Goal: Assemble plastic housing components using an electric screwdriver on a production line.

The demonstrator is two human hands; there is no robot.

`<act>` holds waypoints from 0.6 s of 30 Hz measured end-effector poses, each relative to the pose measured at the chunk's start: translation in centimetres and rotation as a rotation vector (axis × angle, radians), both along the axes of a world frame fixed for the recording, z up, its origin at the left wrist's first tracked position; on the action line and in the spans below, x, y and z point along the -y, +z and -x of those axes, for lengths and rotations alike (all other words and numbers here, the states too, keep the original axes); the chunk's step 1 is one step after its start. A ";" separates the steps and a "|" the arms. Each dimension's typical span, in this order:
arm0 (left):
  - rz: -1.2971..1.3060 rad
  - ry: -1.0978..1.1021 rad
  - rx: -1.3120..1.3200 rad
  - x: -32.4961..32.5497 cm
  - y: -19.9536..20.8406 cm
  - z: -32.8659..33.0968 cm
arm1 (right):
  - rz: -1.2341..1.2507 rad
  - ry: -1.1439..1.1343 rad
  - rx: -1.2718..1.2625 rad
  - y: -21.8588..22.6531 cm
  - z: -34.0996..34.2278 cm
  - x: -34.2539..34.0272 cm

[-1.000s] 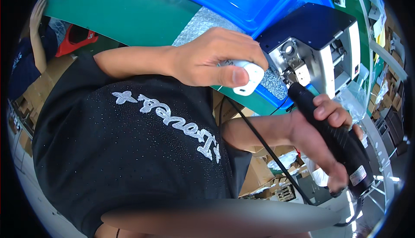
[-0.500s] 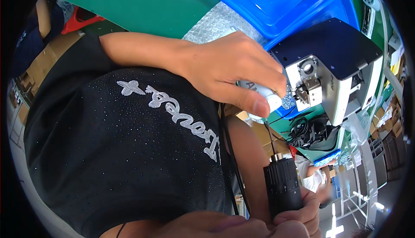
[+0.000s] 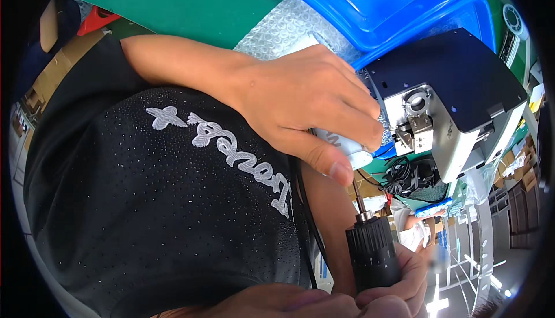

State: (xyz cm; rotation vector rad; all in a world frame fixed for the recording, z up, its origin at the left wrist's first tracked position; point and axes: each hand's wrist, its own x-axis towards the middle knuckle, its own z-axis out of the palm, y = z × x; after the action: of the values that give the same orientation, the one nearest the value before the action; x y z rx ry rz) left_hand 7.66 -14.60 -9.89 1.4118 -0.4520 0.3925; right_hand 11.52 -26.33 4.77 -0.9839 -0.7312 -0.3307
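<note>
Screwdriver (image 3: 373, 253) in right hand (image 3: 409, 280), bit (image 3: 358, 196) toward white device (image 3: 359, 159) in left hand (image 3: 312, 101)

Screwdriver (image 3: 373, 254) (earlier at machine (image 3: 451, 81)) now by device (image 3: 359, 160)

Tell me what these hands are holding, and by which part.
The left hand holds a white object by its sides; the right hand holds a black screwdriver around its body, behind the ridged collar.

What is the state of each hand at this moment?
Left hand: closed, holding a white object.
Right hand: closed, holding a black electric screwdriver.
</note>
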 end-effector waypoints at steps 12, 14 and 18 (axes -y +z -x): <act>-0.019 0.005 0.023 -0.2 -0.1 -0.3 | 0.098 0.033 -0.069 -0.1 -0.1 1.9; -0.046 0.006 0.051 -0.3 -0.3 -0.4 | 0.179 0.037 -0.115 0.1 -0.7 2.7; -0.101 -0.008 0.035 -0.3 0.1 -0.1 | 0.332 -0.051 -0.175 -1.3 -3.0 4.7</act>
State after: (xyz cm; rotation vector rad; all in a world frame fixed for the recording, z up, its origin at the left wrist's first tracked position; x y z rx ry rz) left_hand 7.77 -14.29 -9.78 1.5023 -0.5118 0.3929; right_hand 14.55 -30.99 3.42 -1.3298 -0.6122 -0.1665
